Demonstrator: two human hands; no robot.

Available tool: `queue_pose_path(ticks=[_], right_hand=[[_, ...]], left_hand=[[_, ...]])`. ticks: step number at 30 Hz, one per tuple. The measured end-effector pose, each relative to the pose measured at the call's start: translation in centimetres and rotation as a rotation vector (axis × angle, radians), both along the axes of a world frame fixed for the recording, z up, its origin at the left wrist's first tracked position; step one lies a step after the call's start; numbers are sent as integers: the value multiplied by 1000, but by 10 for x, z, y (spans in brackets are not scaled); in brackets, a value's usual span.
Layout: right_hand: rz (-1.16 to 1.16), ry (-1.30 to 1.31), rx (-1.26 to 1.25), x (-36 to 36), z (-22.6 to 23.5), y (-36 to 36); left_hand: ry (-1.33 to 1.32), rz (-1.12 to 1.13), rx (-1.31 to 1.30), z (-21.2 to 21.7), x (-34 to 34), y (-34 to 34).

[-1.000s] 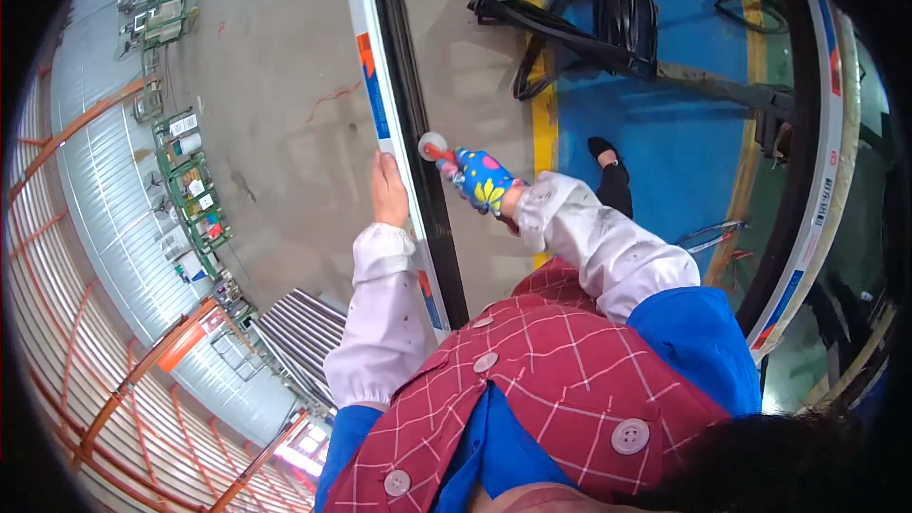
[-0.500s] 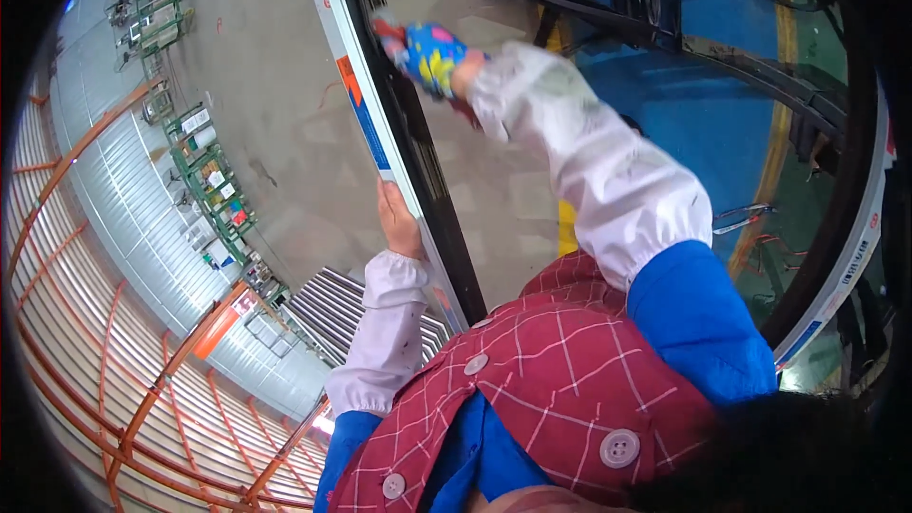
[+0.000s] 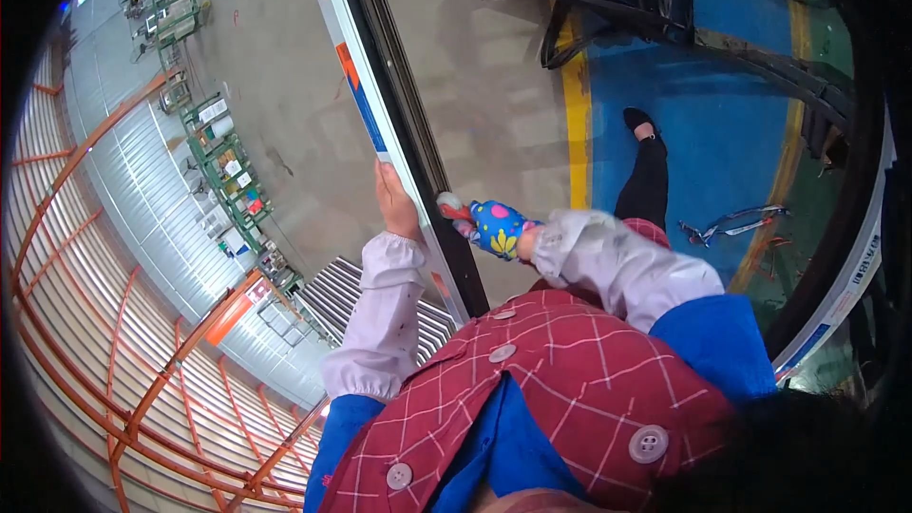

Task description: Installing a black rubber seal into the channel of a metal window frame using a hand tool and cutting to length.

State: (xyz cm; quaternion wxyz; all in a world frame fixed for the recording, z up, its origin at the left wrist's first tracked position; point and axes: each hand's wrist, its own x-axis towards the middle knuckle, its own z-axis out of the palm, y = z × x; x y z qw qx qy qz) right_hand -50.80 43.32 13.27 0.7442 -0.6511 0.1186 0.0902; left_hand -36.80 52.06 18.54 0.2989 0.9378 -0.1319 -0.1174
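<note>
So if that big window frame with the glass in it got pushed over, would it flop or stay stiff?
Probably stiff: the window frame has straight white and black bars around a glass pane. It looks heavy and apt to tip, standing on edge with the left hand gripping its bar. The glass would likely be fragile and slippery.

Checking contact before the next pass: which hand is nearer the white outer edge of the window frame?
Left. The left hand grips the white outer edge of the window frame. The right hand, in a patterned glove, holds a small roller against the black inner strip.
</note>
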Motion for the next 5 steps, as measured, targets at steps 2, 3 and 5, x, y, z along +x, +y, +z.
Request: queue_pose_path(ticks=[2, 3, 5], right_hand=[[-195, 23, 117, 16, -4, -5], [-299, 27, 174, 33, -7, -13], [-373, -16, 82, 95, -22, -59]], left_hand=[[145, -14, -15, 6, 3, 2], [196, -1, -19, 6, 6, 4], [80, -45, -44, -2, 4, 9]])
